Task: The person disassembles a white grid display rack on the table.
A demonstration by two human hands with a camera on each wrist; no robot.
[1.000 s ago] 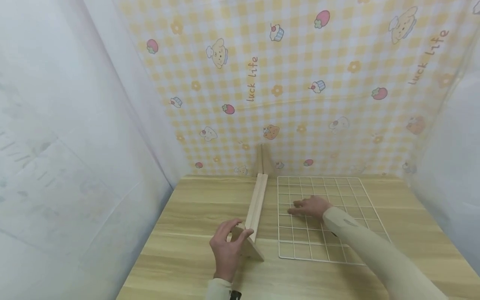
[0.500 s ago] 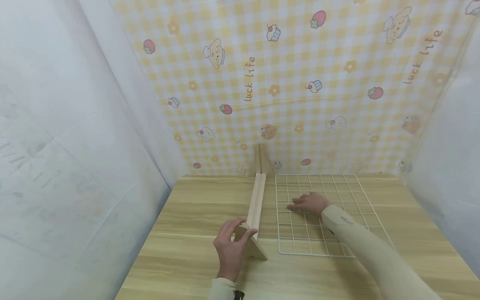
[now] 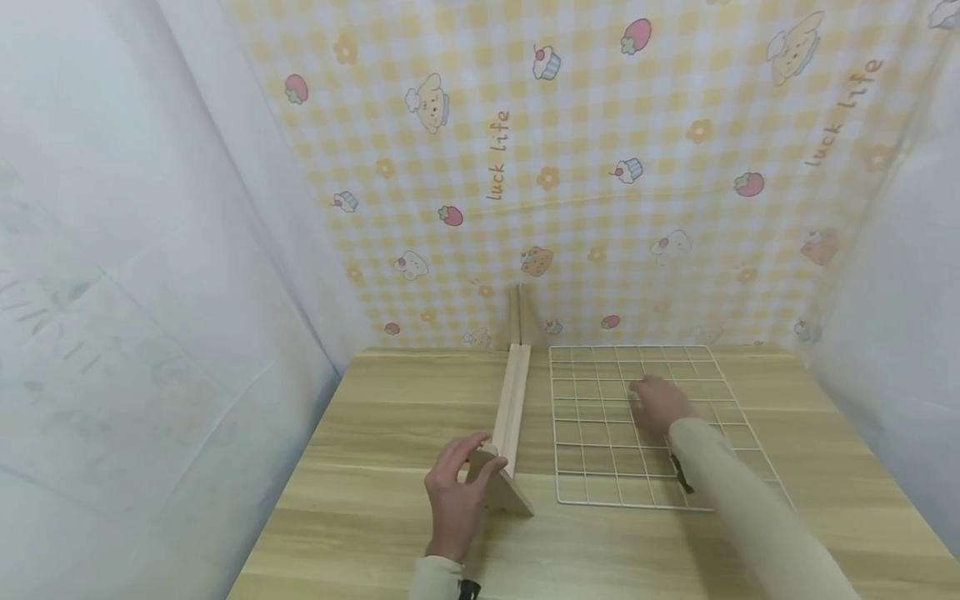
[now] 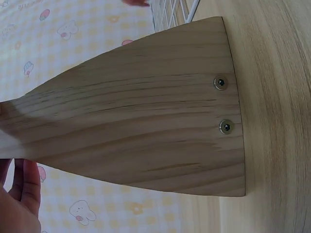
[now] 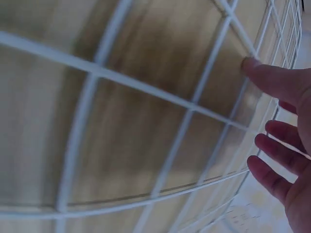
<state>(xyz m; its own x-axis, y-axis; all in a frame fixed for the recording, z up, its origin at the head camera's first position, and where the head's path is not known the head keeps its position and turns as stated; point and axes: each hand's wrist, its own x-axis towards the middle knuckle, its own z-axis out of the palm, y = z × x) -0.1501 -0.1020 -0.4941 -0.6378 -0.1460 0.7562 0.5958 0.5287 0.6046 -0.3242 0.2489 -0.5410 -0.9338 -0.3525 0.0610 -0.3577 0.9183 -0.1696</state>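
A wooden stand lies lengthwise on the table: a pale grooved bar joins a near end panel and a far end panel. My left hand grips the narrow top of the near panel, thumb and fingers on opposite sides. In the left wrist view the tapered wooden panel shows two bolt heads near its wide base. My right hand is over the white wire grid lying right of the stand. Its fingers are spread, loosely bent and hold nothing in the right wrist view.
The wood-grain table carries the stand and grid. A yellow checked cloth hangs behind the table's back edge, close to the far panel. White sheets close off the left and right sides.
My right hand has moved right across the grid, its fingers drawing in. My left hand keeps its grip on the near panel. The whole head view has shifted slightly.
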